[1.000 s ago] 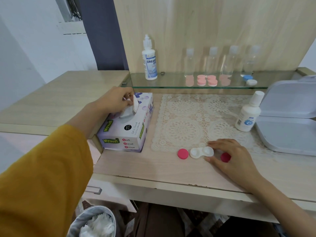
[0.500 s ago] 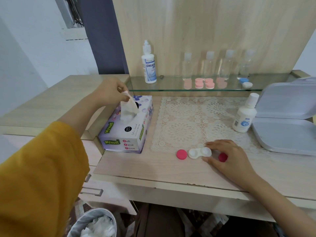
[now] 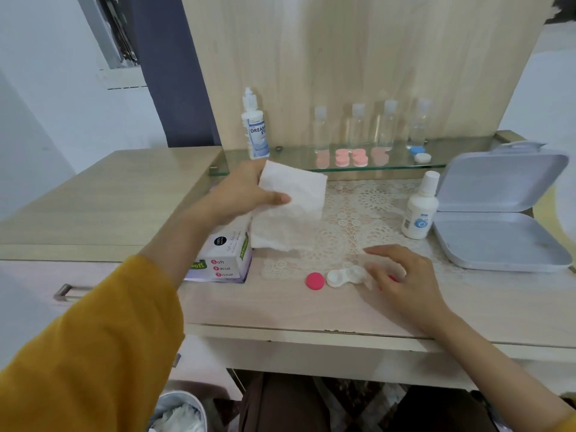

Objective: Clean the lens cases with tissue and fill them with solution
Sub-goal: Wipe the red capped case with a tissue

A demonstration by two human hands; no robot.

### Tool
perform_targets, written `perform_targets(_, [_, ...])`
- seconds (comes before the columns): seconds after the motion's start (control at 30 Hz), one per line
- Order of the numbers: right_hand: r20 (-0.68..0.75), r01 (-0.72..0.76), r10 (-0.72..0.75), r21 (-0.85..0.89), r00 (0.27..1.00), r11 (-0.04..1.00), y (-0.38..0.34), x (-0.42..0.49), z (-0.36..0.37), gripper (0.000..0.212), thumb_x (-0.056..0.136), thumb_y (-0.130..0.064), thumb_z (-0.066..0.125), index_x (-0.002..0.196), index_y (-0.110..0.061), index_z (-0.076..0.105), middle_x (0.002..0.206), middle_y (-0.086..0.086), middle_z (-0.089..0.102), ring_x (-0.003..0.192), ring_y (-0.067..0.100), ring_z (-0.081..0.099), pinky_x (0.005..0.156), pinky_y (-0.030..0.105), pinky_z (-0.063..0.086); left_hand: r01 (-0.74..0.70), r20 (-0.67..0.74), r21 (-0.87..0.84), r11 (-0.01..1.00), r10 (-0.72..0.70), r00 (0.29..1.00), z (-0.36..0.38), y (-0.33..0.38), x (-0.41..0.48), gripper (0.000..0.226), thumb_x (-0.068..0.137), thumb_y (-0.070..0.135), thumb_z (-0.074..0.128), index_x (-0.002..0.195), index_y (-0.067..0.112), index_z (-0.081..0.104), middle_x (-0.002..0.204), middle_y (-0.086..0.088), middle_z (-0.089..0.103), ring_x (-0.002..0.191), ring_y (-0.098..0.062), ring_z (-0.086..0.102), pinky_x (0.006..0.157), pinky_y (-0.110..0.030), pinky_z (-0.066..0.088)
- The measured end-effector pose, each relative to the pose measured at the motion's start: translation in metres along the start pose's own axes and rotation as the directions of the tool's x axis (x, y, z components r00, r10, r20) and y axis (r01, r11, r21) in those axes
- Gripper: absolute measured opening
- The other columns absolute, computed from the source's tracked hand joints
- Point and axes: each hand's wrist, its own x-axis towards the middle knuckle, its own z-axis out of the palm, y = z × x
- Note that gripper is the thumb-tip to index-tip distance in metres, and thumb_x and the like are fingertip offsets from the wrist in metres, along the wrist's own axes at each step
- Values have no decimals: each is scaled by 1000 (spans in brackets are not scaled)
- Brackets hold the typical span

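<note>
While left hand [image 3: 240,194] pinches limp tissue [image 3: 293,210] by its edge, right hand [image 3: 402,275] fingers hover loose; light lens case [image 3: 344,276] likely skids.

Left of the right hand [image 3: 405,288] fingertips: lens case [image 3: 346,275] and pink cap [image 3: 315,280]. Beyond them: bare lace mat [image 3: 358,213], then solution bottle [image 3: 419,210]. Right: open grey box [image 3: 498,241]. Below the left hand [image 3: 240,194] fingers, the pinched tissue [image 3: 290,210] hangs over the tissue box [image 3: 224,260].
</note>
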Motion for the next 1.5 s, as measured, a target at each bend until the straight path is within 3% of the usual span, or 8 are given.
perform_targets(0.1, [-28, 49, -44, 176, 999, 983, -19, 1, -4, 39, 75, -32, 68, 113, -34, 61, 98, -13, 67, 97, 1, 60, 76, 28, 53, 30, 64, -163, 986, -19, 998, 26, -4, -6, 36, 73, 4, 73, 104, 16, 60, 102, -2, 69, 94, -14, 66, 82, -26, 54])
perform_targets(0.23, [41, 116, -127, 205, 991, 972, -36, 6, -3, 72, 72, -13, 77, 123, -49, 41, 88, -5, 67, 89, 2, 61, 87, 9, 43, 76, 117, -235, 969, -49, 992, 57, -8, -11, 52, 71, 3, 75, 117, 18, 54, 106, -7, 67, 93, -14, 66, 78, -27, 56])
perform_targets(0.43, [-38, 103, -99, 143, 994, 984, -30, 6, -2, 54, 75, -1, 71, 112, -37, 57, 89, -19, 66, 77, 8, 60, 70, 11, 50, 30, 126, -218, 975, -3, 992, 73, -12, -24, 83, 66, 5, 79, 127, 45, 38, 124, -2, 52, 105, -17, 59, 85, -24, 52])
perform_targets(0.7, [-52, 96, -93, 53, 994, 994, -24, 8, -5, 23, 76, 0, 70, 96, -10, 73, 76, 2, 66, 74, 13, 61, 79, 27, 49, -96, 2, -90, 991, 96, 995, 79, -21, -36, 44, 64, 7, 81, 91, 37, 65, 122, 8, 47, 109, -7, 50, 81, -15, 50])
perform_targets(0.9, [-31, 88, -87, 13, 996, 996, -26, 11, -4, 14, 73, -5, 74, 86, -11, 74, 69, -3, 63, 70, 9, 58, 73, 21, 47, -122, -80, -123, 985, 113, 990, 83, -24, -38, 25, 62, 6, 81, 79, 20, 70, 124, 8, 44, 103, 12, 47, 72, -3, 43])
perform_targets(1.17, [-21, 86, -85, 53, 996, 995, -34, 16, -6, 11, 77, -12, 72, 68, -16, 67, 70, -8, 59, 72, 2, 55, 66, 9, 40, -230, -132, 172, 958, 254, 958, 91, -32, -37, 7, 67, 22, 79, 70, 22, 73, 109, 12, 53, 96, -1, 47, 82, -2, 31])
perform_targets(1.3, [145, 40, -46, 46, 988, 998, -35, 19, -9, 17, 67, -20, 81, 73, -17, 66, 84, -8, 56, 81, 5, 52, 73, 16, 38, -164, -98, 22, 986, 165, 981, 82, -25, -35, 14, 74, 16, 74, 67, 27, 68, 90, 16, 64, 86, 2, 58, 79, -8, 41])
perform_targets(1.5, [106, -33, 13, 189, 994, 981, -33, 17, -4, 22, 71, -16, 72, 69, 2, 59, 59, 8, 51, 53, 6, 40, 47, 15, 29, -104, -63, -133, 986, 96, 993, 81, -18, -38, 15, 73, 9, 74, 71, 21, 66, 71, 6, 66, 61, 0, 58, 56, -13, 46])
